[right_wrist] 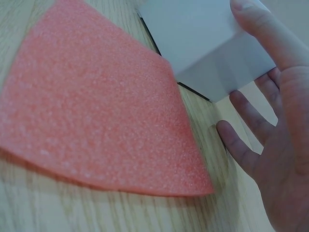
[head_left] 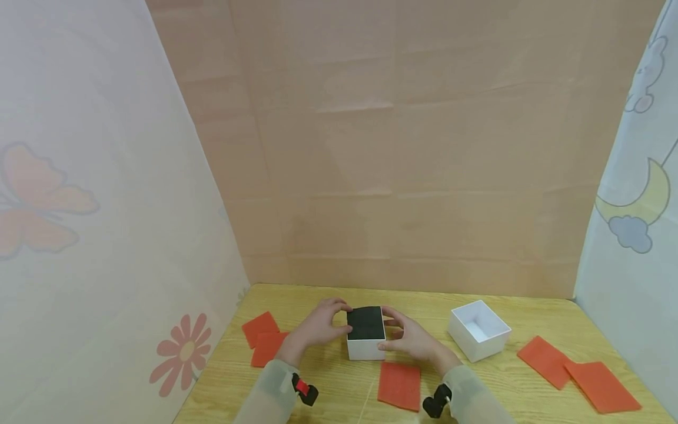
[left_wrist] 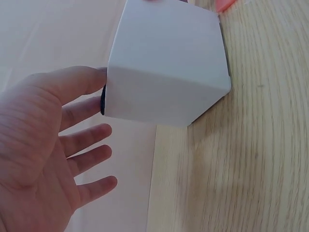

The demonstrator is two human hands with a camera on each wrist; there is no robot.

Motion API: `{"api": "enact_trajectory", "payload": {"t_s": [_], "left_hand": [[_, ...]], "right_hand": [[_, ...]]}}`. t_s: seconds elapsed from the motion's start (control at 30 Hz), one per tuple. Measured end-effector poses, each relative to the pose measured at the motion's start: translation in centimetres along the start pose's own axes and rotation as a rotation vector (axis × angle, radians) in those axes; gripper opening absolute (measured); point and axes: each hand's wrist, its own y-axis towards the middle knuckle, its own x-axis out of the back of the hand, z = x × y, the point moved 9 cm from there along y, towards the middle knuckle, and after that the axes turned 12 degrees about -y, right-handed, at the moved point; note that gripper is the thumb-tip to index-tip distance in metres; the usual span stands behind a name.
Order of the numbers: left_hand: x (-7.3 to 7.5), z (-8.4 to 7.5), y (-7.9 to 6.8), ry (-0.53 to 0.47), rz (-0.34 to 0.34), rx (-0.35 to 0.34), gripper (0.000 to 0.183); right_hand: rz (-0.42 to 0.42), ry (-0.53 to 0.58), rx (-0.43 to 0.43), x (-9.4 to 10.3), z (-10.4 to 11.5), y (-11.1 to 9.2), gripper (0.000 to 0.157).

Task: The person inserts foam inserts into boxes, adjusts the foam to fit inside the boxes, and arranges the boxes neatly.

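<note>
In the head view a small white box [head_left: 366,350] stands on the table between the two hands. A black square sheet [head_left: 365,323] covers its top. My left hand [head_left: 321,324] is at the box's left side, with thumb and index finger at the top edge by the black sheet. Its other fingers are spread and extended, as the left wrist view shows. My right hand [head_left: 415,338] holds the box's right side. Its thumb [right_wrist: 263,21] presses the near face, while the index finger reaches round toward the back, partly hidden by the box.
Just in front of the box lies a red foam sheet [head_left: 399,386]. A second white box [head_left: 479,331], open-topped, stands to the right. Two red sheets [head_left: 602,386] lie at the far right and two more [head_left: 260,328] at the left. Printed cloth walls enclose the wooden table [head_left: 339,400].
</note>
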Motion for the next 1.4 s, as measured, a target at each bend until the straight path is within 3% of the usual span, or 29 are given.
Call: {"api": "enact_trajectory", "payload": {"t_s": [0.33,0.67,0.97,1.4], "left_hand": [[-0.5,-0.3,0.5,0.111,0.002,-0.049,0.042],[-1.8,-2.8,1.9,0.159,0.010,-0.140,0.046],[-3.2,-3.1,2.7,0.169,0.033,-0.127,0.050],[-3.6,-2.6,3.0,0.141,0.042,-0.072,0.049]], "right_hand": [[0.001,0.001,-0.001,-0.1,-0.5,0.1,0.099],[0.012,0.035,0.028,-0.1,0.0,0.1,0.098],[0.014,0.038,0.051,-0.4,-0.1,0.2,0.098],[0.013,0.017,0.042,-0.2,-0.1,0.2,0.097]]}}
